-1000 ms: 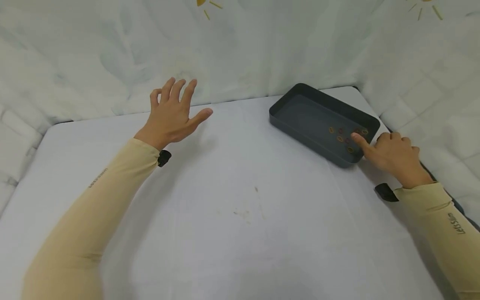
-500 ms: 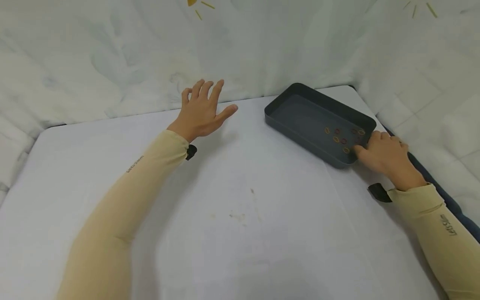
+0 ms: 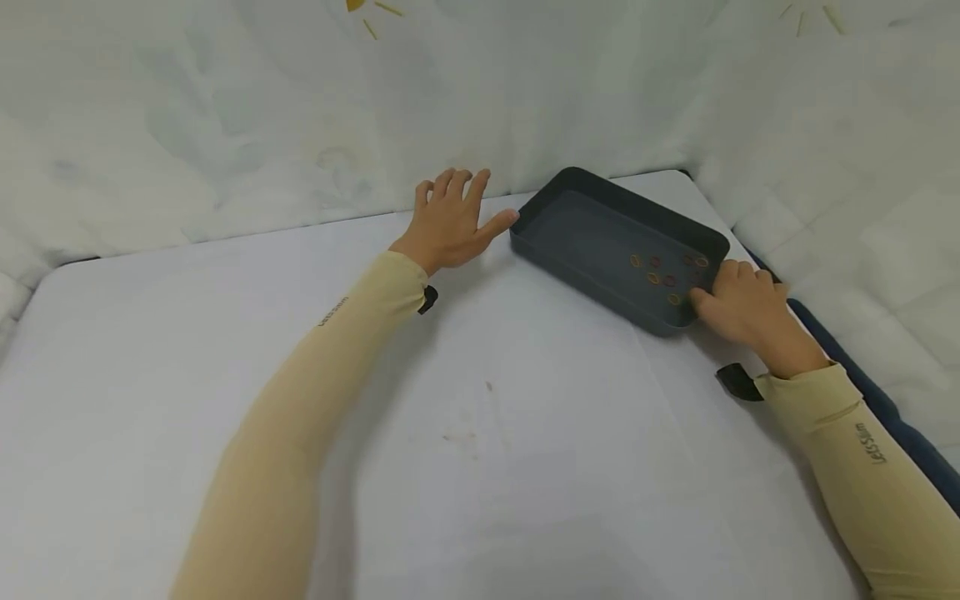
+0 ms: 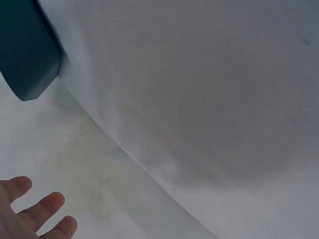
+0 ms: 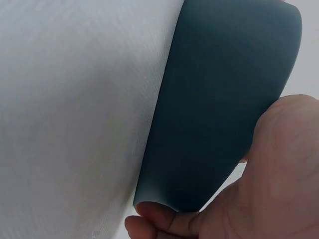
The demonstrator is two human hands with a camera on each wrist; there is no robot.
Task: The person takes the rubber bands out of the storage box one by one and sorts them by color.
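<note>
A dark grey rectangular tray (image 3: pixel 585 223) lies slantwise at the far right of the white table, with several small coloured rubber bands (image 3: pixel 663 271) in its right end. My right hand (image 3: pixel 738 304) grips the tray's near right corner, fingers curled over the end rim and thumb against the near wall. The right wrist view shows the thumb (image 5: pixel 159 216) pressed to the tray wall (image 5: pixel 224 99). My left hand (image 3: pixel 453 217) hovers open with spread fingers just left of the tray, thumb tip close to its left corner; contact cannot be told. The left wrist view shows fingertips (image 4: pixel 35 209) and the tray corner (image 4: pixel 25 55).
A white cloth covers the table (image 3: pixel 375 333), with faint stains (image 3: pixel 465 433) near its middle. White quilted fabric hangs behind and to the right. A dark blue edge (image 3: pixel 862 392) shows along the table's right side.
My left hand has travelled right across the table to the tray's left corner. My right hand went from pointing into the tray to gripping its near right corner.
</note>
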